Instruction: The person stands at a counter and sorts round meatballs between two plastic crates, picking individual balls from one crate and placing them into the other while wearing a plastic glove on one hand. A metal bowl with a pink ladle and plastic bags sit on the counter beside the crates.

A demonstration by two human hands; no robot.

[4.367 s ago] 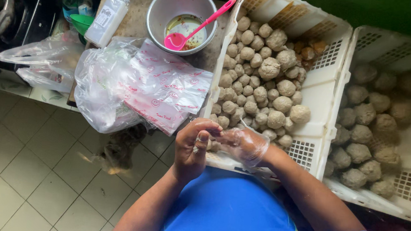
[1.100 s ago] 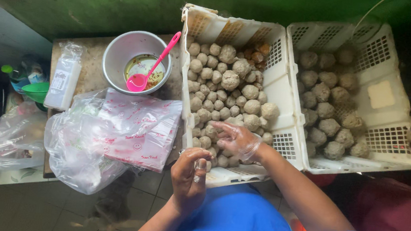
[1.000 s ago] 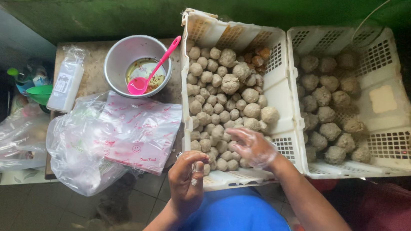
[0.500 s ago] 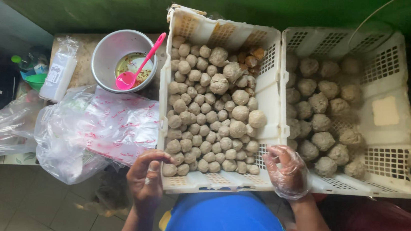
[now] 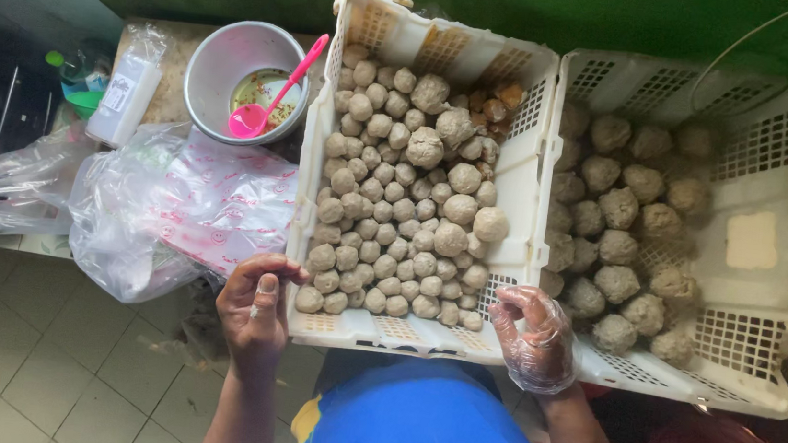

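A white slatted crate point(image 5: 523, 181) in front of me is packed with small grey-brown meatballs point(image 5: 394, 222), some larger ones on top. My bare left hand point(image 5: 255, 309) is at the crate's near left corner, fingers curled in over the thumb, with nothing visible in it. My right hand point(image 5: 537, 341) wears a clear plastic glove. It hovers at the crate's near right corner with bent, spread fingers and holds nothing. A second white crate point(image 5: 751, 314) on the right holds bigger meatballs point(image 5: 618, 248).
A metal bowl point(image 5: 221, 65) with a pink spoon point(image 5: 276, 99) stands to the left of the crates. Beside and below it lie a small filled plastic packet point(image 5: 125, 94) and clear plastic bags point(image 5: 173, 215). A tiled floor point(image 5: 23, 369) shows at lower left.
My hands were together in front of me over the crate's near edge. They have since moved apart to its two near corners, and the view has shifted over the crates.
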